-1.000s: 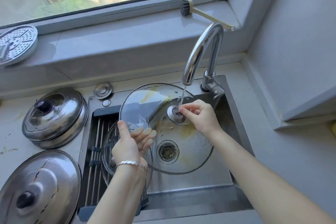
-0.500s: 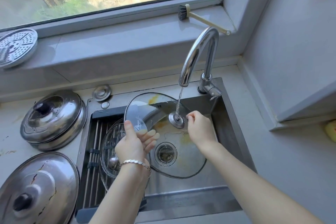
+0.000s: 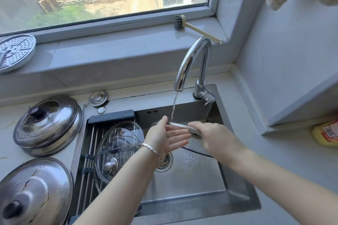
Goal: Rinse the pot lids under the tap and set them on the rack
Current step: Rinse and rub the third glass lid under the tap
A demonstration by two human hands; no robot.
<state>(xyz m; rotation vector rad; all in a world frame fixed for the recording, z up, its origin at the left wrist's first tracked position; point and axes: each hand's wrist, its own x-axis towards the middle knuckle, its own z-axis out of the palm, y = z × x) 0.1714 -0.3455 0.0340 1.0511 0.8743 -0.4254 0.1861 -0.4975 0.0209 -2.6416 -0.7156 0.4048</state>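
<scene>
You hold 1 glass lid over the sink, nearly edge-on, its upper rim right under the tap. 1 thin water stream hits that rim. Your R hand grips the lid from the right, fingers curled over the rim by a metal fitting; blur hides the exact grip. Your L hand is spread flat, fingers straight, palm turned to the glass, gripping nothing; can't tell if it touches.

The rack fills the sink's left half & carries 2 more glass lids, overlapping: rear lid and front lid w/ a metal knob.

On the surface, left of the sink, are 2 steel lids w/ dark knobs: near steel lid at the front-left corner, far steel lid behind it. 1 small round cap lies by the sink's back-left corner. The windowsill holds 1 perforated plate & 1 brush.
</scene>
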